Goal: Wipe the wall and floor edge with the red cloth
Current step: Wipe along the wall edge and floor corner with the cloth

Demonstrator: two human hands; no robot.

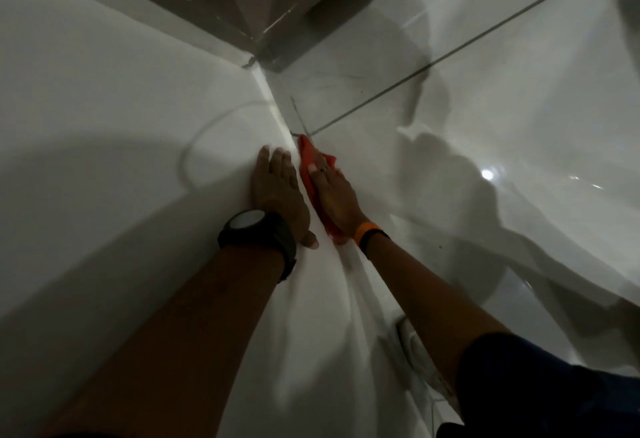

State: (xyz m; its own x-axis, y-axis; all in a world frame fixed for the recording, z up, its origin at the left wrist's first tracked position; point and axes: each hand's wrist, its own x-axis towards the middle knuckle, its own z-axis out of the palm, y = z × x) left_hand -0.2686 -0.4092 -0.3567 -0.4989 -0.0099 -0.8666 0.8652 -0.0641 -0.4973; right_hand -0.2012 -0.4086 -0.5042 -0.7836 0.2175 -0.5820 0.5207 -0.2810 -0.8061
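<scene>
Two hands at work: left hand (277,192) flat on wall (114,98); right hand (334,195) seemingly pressing red cloth (313,192).

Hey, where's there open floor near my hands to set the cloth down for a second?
The glossy floor tile right of the right hand is bare, bordered by the dark grout line above. It's crowded along the wall-floor edge: the left hand is flat on the wall, and the red cloth lies under the right hand.
</scene>
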